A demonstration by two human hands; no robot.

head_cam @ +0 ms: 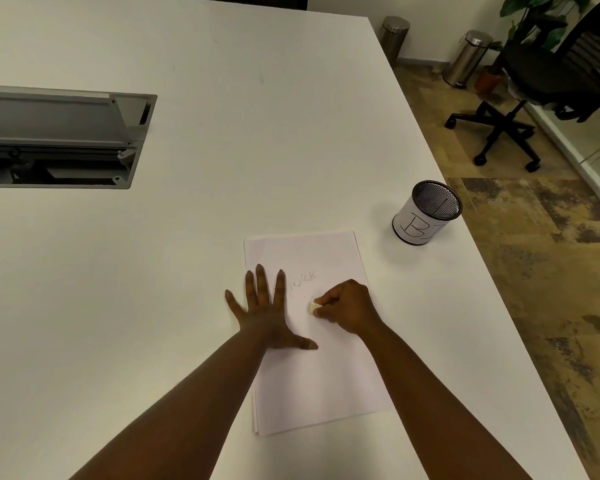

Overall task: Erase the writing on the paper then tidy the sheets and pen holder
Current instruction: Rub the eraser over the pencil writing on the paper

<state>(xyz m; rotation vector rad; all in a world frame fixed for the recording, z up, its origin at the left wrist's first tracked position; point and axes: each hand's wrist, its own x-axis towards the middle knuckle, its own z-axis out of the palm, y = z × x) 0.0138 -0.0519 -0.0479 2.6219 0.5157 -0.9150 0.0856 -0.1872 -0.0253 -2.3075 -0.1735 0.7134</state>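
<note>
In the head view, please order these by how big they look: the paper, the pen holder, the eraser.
1. Paper, clearly the largest.
2. Pen holder; it stands farther away, but still looks much bigger than the eraser.
3. Eraser, mostly hidden in the right hand.

Dim warm light, soft shadows, wide-angle distortion

Faint pencilled capitals on the top sheet of paper (326, 368) sit just beyond the fingertips of both hands, between the left hand (267, 313) and the right hand (347, 306); the last letters look like "RK", the earlier ones too smudged to make out. Well beyond the right hand, the pen holder (425, 213) carries a paper wrap hand-lettered with a large "B" and one more stroke, perhaps "I", partly turned out of sight.
</note>
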